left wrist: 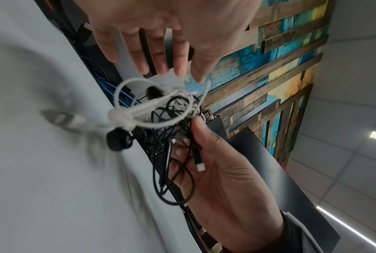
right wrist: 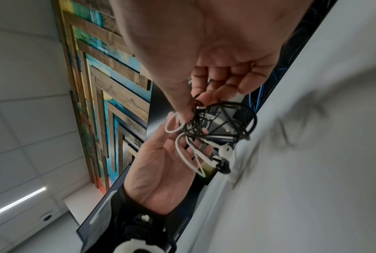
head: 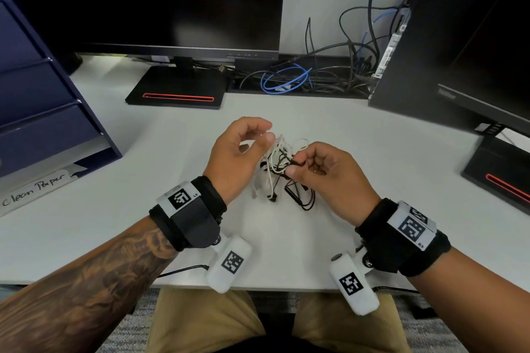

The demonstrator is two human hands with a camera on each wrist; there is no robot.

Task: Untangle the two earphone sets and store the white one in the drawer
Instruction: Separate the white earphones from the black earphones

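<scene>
A tangle of white earphones (head: 276,146) and black earphones (head: 301,198) hangs just above the white desk (head: 387,157), its lower loops touching the surface. My right hand (head: 295,164) pinches the black cord at the knot between thumb and forefinger. In the left wrist view the black cord's plug (left wrist: 199,159) lies across that hand's fingers. My left hand (head: 265,132) hovers at the tangle's upper left with relaxed fingers, thumb beside a white loop (left wrist: 139,109), gripping nothing. The blue drawer unit (head: 34,89) stands at the far left with its drawers shut.
A monitor on a black stand (head: 176,89) sits behind the hands. A second monitor (head: 473,51) and its base (head: 499,175) stand at the right. Loose black and blue cables (head: 286,80) pile up at the desk's back. A labelled paper tray (head: 37,189) lies under the drawer unit.
</scene>
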